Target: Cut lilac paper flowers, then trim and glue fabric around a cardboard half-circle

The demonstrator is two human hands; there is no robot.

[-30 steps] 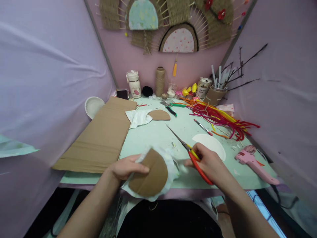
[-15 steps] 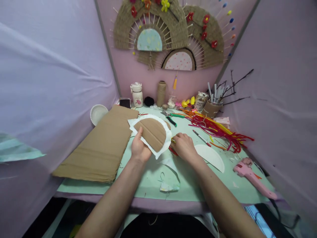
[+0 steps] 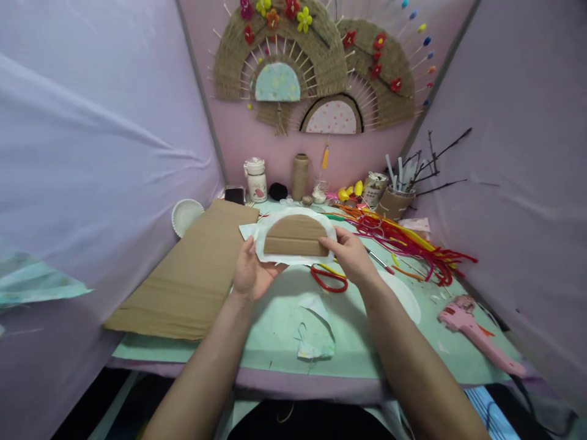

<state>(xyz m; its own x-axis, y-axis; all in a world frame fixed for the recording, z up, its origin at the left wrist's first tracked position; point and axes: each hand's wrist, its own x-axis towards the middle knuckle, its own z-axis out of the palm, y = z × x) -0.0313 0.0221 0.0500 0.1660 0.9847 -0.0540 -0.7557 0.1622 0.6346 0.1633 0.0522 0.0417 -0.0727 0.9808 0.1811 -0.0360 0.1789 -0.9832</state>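
Observation:
Both my hands hold up a brown cardboard half-circle (image 3: 296, 236) backed by a wider piece of white fabric (image 3: 293, 257), straight edge down, above the pale green table (image 3: 275, 324). My left hand (image 3: 250, 273) grips its lower left edge and my right hand (image 3: 349, 255) pinches its right corner. Red-handled scissors (image 3: 328, 276) lie on the table just under the piece, between my hands. White fabric offcuts (image 3: 314, 330) lie nearer to me.
A long cardboard sheet (image 3: 192, 269) lies at the left, with a paper plate (image 3: 186, 216) behind it. Red and yellow pipe cleaners (image 3: 403, 241) spread at the right, a pink glue gun (image 3: 477, 333) at the near right. Jars, twine and cups line the back wall.
My right hand has put the scissors down on the table and taken the right corner of the piece. Both hands have lifted it away from me and turned its straight edge down.

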